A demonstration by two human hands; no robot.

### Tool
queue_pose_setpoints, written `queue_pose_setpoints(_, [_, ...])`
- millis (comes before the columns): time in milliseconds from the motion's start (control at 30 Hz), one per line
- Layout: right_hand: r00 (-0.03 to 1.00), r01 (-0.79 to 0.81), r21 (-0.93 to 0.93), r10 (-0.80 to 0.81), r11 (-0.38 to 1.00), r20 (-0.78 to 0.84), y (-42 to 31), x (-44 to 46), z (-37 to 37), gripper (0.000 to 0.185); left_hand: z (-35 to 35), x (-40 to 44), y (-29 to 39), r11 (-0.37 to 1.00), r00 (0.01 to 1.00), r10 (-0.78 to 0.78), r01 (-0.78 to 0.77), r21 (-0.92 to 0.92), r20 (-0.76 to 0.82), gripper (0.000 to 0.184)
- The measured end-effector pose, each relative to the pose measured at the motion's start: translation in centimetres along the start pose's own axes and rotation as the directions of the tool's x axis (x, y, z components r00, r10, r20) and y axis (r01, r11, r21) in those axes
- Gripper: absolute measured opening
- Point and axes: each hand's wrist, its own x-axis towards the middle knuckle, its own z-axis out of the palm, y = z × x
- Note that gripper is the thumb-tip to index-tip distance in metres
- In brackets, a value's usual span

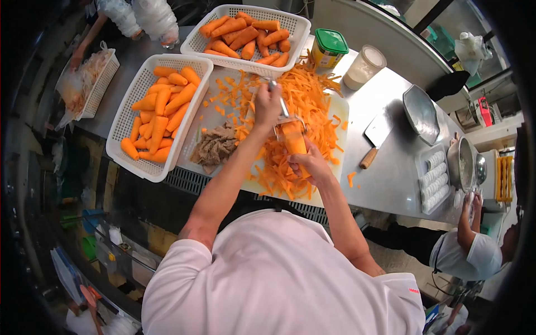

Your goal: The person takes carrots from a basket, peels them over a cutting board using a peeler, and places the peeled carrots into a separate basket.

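Note:
My left hand (268, 106) is closed around the handle of a metal peeler (283, 107). The peeler's head rests against a carrot (294, 142), whose lower end is gripped in my right hand (314, 163). Both hands are over a heap of orange peelings (310, 92) on a pale cutting board (254, 181). A crumpled brown cloth (216, 146) lies left of the heap. Smooth bright carrots fill the white basket (117, 131) at the left. Duller, rougher carrots are in the white basket (301, 29) at the top.
A green-lidded tub (329, 49) and a jar (364, 67) stand behind the peelings. To the right are a cleaver (378, 131), a metal tray (421, 114) and a container of white rolls (434, 181). A co-worker (474, 254) stands at the right; another person's hand (75, 60) is at the upper left.

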Motion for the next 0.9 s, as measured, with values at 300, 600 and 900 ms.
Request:
queue_pose_setpoints(300, [0.991, 0.067, -0.235, -0.091, 0.970, -0.094, -0.3, 0.9, 0.6, 0.065, -0.6, 2.7, -1.1, 0.998, 0.997, 0.020, -0.015, 0.068, -0.078, 0.027])
queue_pose_setpoints(600, [0.885, 0.216, -0.726, -0.445, 0.653, -0.137, 1.6, 2.5, -1.2, 0.065, -1.0, 0.5, 3.4, 0.948, 0.990, -0.115, 0.086, -0.308, -0.078, 0.024])
queue_pose_setpoints(900, [0.868, 0.034, -0.883, -0.452, 0.469, -0.206, -1.2, 1.2, 1.2, 0.057, 0.4, 0.7, -0.4, 0.987, 0.996, 0.066, -0.074, -0.143, -0.062, 0.027])
